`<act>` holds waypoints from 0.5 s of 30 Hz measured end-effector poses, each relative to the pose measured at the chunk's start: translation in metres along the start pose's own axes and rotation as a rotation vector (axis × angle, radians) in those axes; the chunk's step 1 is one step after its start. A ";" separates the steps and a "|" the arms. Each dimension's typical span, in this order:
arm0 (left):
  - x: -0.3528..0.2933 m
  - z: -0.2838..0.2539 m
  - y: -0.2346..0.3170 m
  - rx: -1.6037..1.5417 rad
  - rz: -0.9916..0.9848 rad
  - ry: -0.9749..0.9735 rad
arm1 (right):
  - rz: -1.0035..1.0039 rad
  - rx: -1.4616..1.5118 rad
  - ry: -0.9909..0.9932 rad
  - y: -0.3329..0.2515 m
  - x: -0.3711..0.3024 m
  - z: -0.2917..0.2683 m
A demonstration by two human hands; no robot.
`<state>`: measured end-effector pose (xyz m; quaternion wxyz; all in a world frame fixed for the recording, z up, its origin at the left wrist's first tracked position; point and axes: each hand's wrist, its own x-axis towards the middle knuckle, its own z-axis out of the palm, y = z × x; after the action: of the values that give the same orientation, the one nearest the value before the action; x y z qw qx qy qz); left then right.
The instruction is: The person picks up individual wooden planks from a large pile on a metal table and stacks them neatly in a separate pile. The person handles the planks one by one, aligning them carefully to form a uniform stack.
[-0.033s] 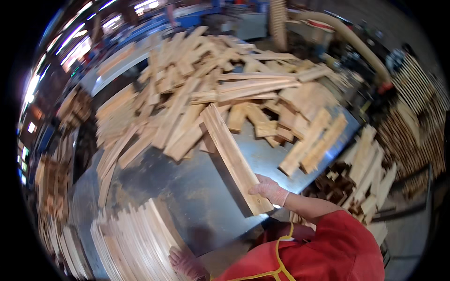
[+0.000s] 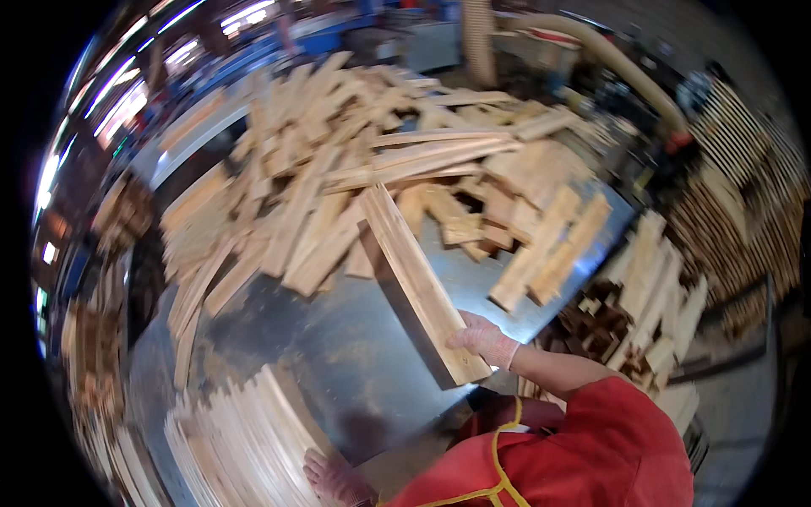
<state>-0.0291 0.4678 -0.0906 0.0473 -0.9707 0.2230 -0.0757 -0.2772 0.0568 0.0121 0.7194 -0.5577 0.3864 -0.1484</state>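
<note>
My right hand (image 2: 483, 336), in a pale glove, is closed around the near end of a long wooden board (image 2: 416, 283). The board slants away from me over the metal table, its far end near the loose pile. At the lower left, my left hand (image 2: 336, 478), also gloved, lies with its fingers extended against the outermost piece of a row of boards (image 2: 245, 435). Those boards stand on edge, packed side by side. Part of the left hand's grip is blurred.
A jumbled heap of wooden boards (image 2: 329, 169) covers the far side of the metal table (image 2: 338, 346). Two short boards (image 2: 553, 249) lie near its right edge. More stacked wood (image 2: 659, 296) stands on the right, and a ribbed hose (image 2: 625, 63) curves behind.
The heap and table have shifted slightly left in view. Both hands and the held board stay almost in the same place in the picture.
</note>
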 end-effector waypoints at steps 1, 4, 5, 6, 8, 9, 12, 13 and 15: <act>0.007 0.009 0.001 -0.041 -0.080 -0.042 | -0.001 -0.127 0.110 -0.015 -0.020 -0.012; 0.012 -0.018 0.010 0.118 0.135 -0.034 | 0.036 0.021 0.540 -0.010 -0.079 -0.068; 0.017 -0.035 0.010 0.089 0.231 -0.106 | 0.050 -0.303 0.714 0.020 -0.089 -0.113; 0.019 -0.053 -0.001 0.079 0.292 -0.176 | -0.153 -0.029 0.728 0.026 -0.106 -0.139; 0.027 -0.043 -0.025 0.039 0.409 -0.115 | -0.344 0.028 1.098 0.043 -0.131 -0.190; 0.034 -0.025 -0.046 0.020 0.442 0.016 | 0.107 -0.729 0.889 0.037 -0.148 -0.228; 0.039 -0.069 -0.004 -0.086 0.391 0.040 | 0.391 -1.485 0.953 0.076 -0.233 -0.340; 0.044 -0.089 0.028 -0.180 0.310 -0.035 | 0.439 -1.174 1.233 0.097 -0.253 -0.383; 0.051 -0.107 0.066 -0.286 0.266 -0.089 | 0.454 -0.875 1.547 0.113 -0.255 -0.430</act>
<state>-0.0301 0.3799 0.0127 -0.0717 -0.9320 0.3553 0.0066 -0.7800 -0.0370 -0.0256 -0.0035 -0.4362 0.8825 -0.1759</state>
